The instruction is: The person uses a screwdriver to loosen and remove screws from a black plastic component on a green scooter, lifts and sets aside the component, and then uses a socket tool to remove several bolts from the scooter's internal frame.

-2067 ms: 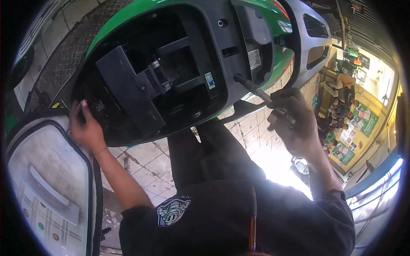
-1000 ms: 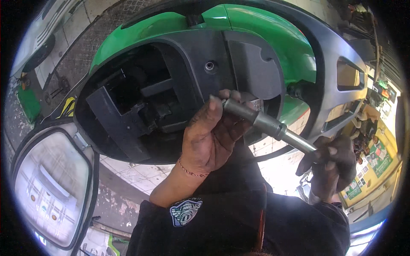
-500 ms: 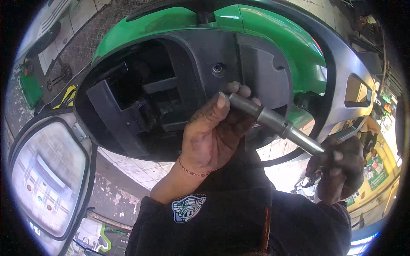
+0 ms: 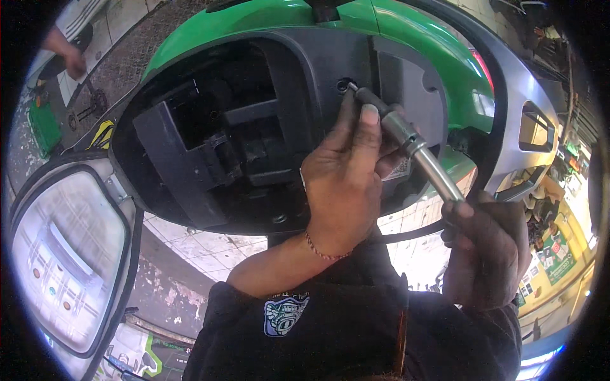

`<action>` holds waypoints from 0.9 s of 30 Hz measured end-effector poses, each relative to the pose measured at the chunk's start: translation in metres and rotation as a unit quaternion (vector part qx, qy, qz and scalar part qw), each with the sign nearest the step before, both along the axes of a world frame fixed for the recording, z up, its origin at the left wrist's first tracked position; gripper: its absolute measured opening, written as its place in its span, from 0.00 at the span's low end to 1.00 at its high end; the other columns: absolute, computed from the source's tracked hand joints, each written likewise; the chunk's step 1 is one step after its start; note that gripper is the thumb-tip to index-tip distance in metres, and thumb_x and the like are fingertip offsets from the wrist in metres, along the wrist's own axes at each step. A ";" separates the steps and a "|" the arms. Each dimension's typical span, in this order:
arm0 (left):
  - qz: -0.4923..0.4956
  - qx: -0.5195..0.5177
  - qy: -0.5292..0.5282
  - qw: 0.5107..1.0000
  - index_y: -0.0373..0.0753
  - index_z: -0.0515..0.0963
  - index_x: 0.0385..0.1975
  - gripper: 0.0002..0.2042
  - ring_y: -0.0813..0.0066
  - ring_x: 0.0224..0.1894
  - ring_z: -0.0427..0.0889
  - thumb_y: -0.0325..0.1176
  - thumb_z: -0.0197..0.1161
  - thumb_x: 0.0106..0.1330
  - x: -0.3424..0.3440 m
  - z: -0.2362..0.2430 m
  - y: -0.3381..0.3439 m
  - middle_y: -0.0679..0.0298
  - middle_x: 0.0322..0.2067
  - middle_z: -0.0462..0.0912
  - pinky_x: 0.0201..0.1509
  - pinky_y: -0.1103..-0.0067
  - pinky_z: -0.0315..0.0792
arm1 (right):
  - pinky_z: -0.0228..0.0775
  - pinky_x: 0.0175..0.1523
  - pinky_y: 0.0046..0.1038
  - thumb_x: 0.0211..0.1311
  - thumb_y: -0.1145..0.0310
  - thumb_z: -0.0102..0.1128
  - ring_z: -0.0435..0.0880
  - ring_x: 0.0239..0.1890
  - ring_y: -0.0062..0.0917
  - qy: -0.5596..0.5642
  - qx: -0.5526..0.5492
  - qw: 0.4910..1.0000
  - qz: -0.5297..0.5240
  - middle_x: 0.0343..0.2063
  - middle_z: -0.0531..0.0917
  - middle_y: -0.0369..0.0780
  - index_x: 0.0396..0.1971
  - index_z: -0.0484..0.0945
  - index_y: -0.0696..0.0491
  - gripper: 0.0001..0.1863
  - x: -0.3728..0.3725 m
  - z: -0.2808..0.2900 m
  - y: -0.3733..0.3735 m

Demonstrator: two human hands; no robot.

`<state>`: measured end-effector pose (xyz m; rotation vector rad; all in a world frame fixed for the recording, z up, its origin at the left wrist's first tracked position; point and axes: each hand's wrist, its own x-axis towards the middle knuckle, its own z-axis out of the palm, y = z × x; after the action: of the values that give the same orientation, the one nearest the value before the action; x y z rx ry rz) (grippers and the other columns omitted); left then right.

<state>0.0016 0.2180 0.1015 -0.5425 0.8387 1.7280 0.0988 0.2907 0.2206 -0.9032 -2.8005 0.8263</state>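
Note:
A socket wrench (image 4: pixel 434 170) with a bright metal shaft and a dark socket slants across the open black storage tub (image 4: pixel 310 60) of a green scooter (image 4: pixel 232 28). Its thin bit end reaches the round bolt hole (image 4: pixel 344 85) in the tub; I cannot tell whether it is seated inside. My left hand (image 4: pixel 346 171) pinches the socket close to that tip, thumb on top and fingers around it. My right hand (image 4: pixel 486 251), darkened with grime, is closed around the wrench's lower end, hiding the handle.
A raised seat (image 4: pixel 60 247) hangs open at the left, its pale underside showing. At the right, a grey grab rail (image 4: pixel 537 136) curves around the scooter's tail. Another person's hand (image 4: pixel 74 62) shows at the upper left, above a green box (image 4: pixel 44 130).
The wrench's tip has moved up to the bolt hole. My left hand has turned from palm up to back showing, and my right hand has shifted slightly left. Another person's hand has appeared.

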 end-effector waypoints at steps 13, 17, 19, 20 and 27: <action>0.044 0.047 0.028 0.998 0.26 0.71 0.57 0.20 0.74 0.43 0.85 0.38 0.56 0.75 0.000 -0.012 -0.006 0.57 0.42 0.83 0.49 0.76 0.83 | 0.69 0.31 0.22 0.68 0.68 0.57 0.78 0.22 0.23 -0.013 0.044 0.994 0.103 0.27 0.82 0.43 0.41 0.79 0.61 0.11 -0.056 -0.002 0.031; 0.000 0.018 0.056 0.998 0.32 0.75 0.53 0.19 0.70 0.45 0.84 0.42 0.56 0.74 0.001 -0.009 -0.015 0.58 0.45 0.82 0.54 0.72 0.77 | 0.68 0.32 0.20 0.65 0.66 0.56 0.76 0.23 0.21 -0.007 0.020 0.996 0.084 0.29 0.81 0.40 0.43 0.79 0.62 0.14 -0.063 0.000 0.050; -0.042 -0.024 0.150 0.987 0.32 0.76 0.53 0.19 0.69 0.44 0.84 0.41 0.59 0.72 0.004 -0.008 -0.034 0.58 0.44 0.82 0.52 0.72 0.77 | 0.66 0.31 0.17 0.64 0.65 0.56 0.75 0.24 0.18 -0.093 -0.020 0.995 0.036 0.31 0.81 0.40 0.43 0.79 0.62 0.16 -0.079 0.012 0.065; -0.088 -0.065 0.242 0.964 0.32 0.77 0.52 0.19 0.69 0.43 0.84 0.40 0.63 0.70 0.005 -0.012 -0.044 0.57 0.44 0.82 0.50 0.72 0.77 | 0.65 0.30 0.16 0.64 0.65 0.56 0.75 0.24 0.18 -0.130 -0.038 0.991 0.021 0.31 0.81 0.41 0.43 0.79 0.62 0.16 -0.083 0.011 0.078; -0.171 -0.200 0.759 0.595 0.38 0.80 0.48 0.17 0.64 0.49 0.79 0.34 0.69 0.59 0.012 -0.038 -0.056 0.55 0.44 0.81 0.58 0.65 0.69 | 0.57 0.24 0.14 0.67 0.56 0.56 0.75 0.23 0.13 0.020 0.279 0.836 0.472 0.36 0.83 0.41 0.45 0.78 0.60 0.21 -0.096 -0.011 0.149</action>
<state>0.0138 0.1618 0.0639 1.0688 2.3382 1.2844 0.0028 0.4392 0.2093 0.6330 -3.0583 -0.0109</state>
